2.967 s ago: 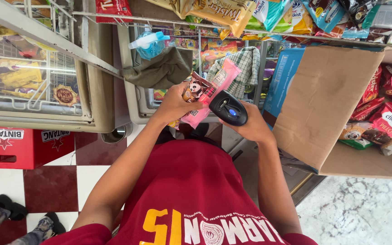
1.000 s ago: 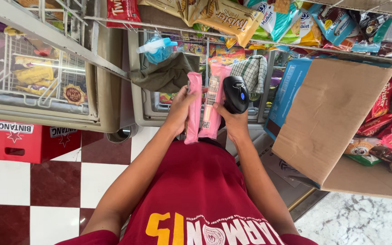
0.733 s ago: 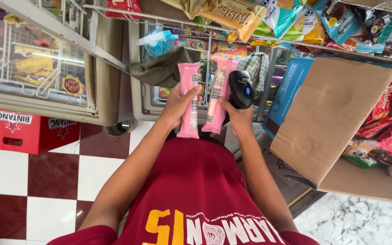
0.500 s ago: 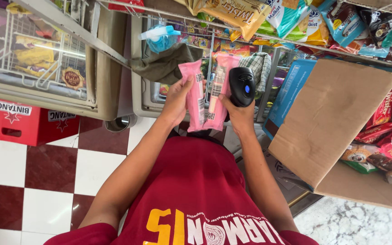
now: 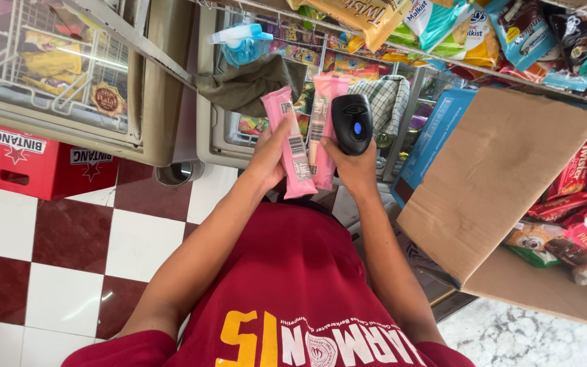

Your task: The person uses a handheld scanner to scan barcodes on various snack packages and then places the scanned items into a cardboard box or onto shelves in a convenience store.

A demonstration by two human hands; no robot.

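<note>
Looking down: red shirt (image 5: 293, 299) nearest the camera, both forearms reaching up and away from it. Left hand (image 5: 270, 160) curled around a pink bar (image 5: 288, 143), thumb over its front, barcode side facing the camera, bar upright and tilted slightly left. Right hand (image 5: 353, 170) closed around a black scanner (image 5: 352, 124), and its fingers also pinch a second pink bar (image 5: 322, 129) just left of the scanner. Both bars stand side by side, lower ends close or touching, can't tell which. All held in the air in front of a freezer (image 5: 205, 136), over its front edge. Olive cloth (image 5: 246, 85) draped on the freezer top, blue spray bottle (image 5: 242, 41) behind it, checked cloth (image 5: 385, 102) further right. Second freezer (image 5: 157, 102) to the left, red crate (image 5: 42, 160) on the checkered floor (image 5: 35, 258) below it. Cardboard box (image 5: 504, 177) of snack packs at right, flap open. Snack bags (image 5: 436, 27) hang along the far top edge.
</note>
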